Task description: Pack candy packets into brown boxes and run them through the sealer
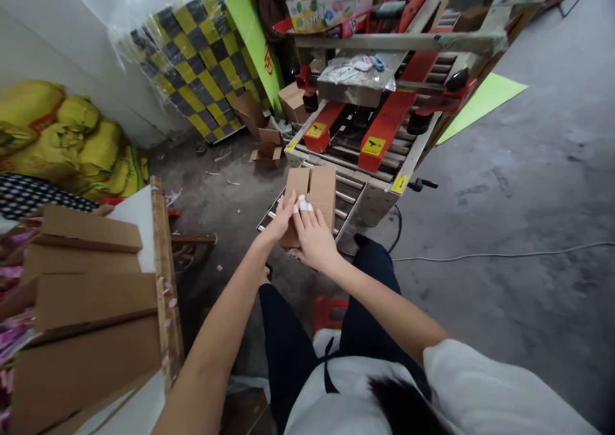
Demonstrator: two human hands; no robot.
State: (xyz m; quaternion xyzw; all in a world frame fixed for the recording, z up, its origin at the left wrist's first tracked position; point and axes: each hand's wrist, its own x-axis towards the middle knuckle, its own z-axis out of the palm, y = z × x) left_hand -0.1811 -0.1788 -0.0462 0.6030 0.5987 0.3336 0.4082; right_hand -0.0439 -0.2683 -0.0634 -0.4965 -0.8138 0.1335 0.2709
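A brown cardboard box [323, 185] rests on the short roller conveyor [356, 212] in front of my knees. Its two top flaps are folded inward, with a dark gap between them at the far end. My left hand [282, 217] lies along the left part of the box top, fingers stretched out. Beside it, my right hand [314, 235] presses flat on the near part of the top, its thumb towards the near edge. White wrappings cover some fingertips there. Both hands touch the box without gripping it, and they hide part of the flaps.
Beyond the rollers stands a carton sealing machine [355, 179] with red guides. On the left, a table edge [166, 281] borders open cartons [91, 300]. Yellow sacks [96, 140] and a wrapped stack of boxes [192, 57] line the wall. A cable [490, 255] crosses the floor.
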